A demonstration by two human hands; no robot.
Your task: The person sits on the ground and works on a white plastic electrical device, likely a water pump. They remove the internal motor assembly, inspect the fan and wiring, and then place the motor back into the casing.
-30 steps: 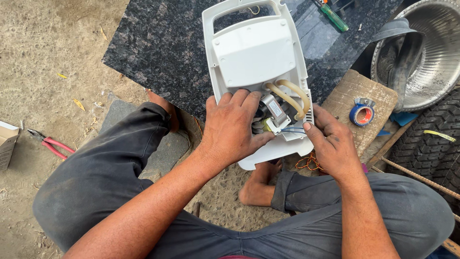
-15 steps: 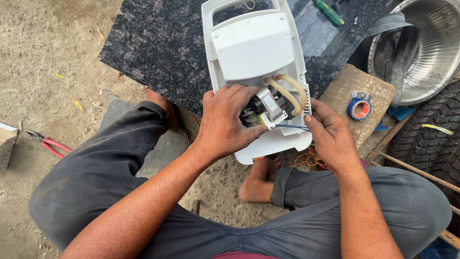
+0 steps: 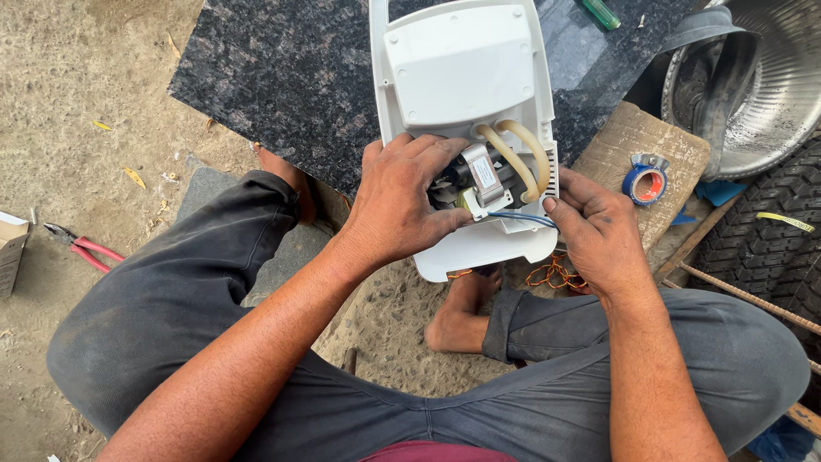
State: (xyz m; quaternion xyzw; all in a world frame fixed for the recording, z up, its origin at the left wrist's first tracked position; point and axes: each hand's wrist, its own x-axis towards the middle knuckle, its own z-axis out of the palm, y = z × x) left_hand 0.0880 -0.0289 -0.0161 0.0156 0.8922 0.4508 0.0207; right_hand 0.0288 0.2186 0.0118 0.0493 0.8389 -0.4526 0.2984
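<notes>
A white plastic appliance housing lies across a dark granite slab, its open end toward me. Inside that end sit a small pump motor and two looped beige hoses. My left hand is wrapped over the motor, fingers curled around its left side. My right hand rests on the housing's right edge, thumb and forefinger pinching thin blue wires that run to the motor.
Red-handled pliers lie on the sandy ground at left. A roll of blue tape rests on a board at right, beside a steel basin and a tyre. A green screwdriver lies on the slab.
My left hand has slid further over the motor. The right hand's fingers have moved from the housing edge onto the blue wires. The view has shifted slightly.
</notes>
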